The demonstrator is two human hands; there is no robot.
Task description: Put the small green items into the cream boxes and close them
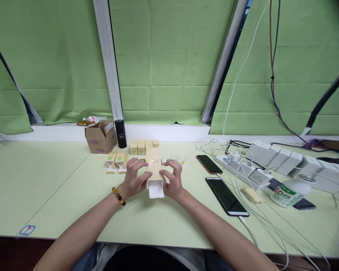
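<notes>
Left hand and right hand fingers are clamping one tan carton; four small boxes are standing near the table's far edge.

A small tan carton lies lengthwise on the green table, its white flap open at the near end.

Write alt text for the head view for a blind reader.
The left hand and right hand hold a tan carton, white flap open, at a green table. Behind stand more cartons, a cardboard box and a black cylinder; phones and a power strip lie to the right.
</notes>
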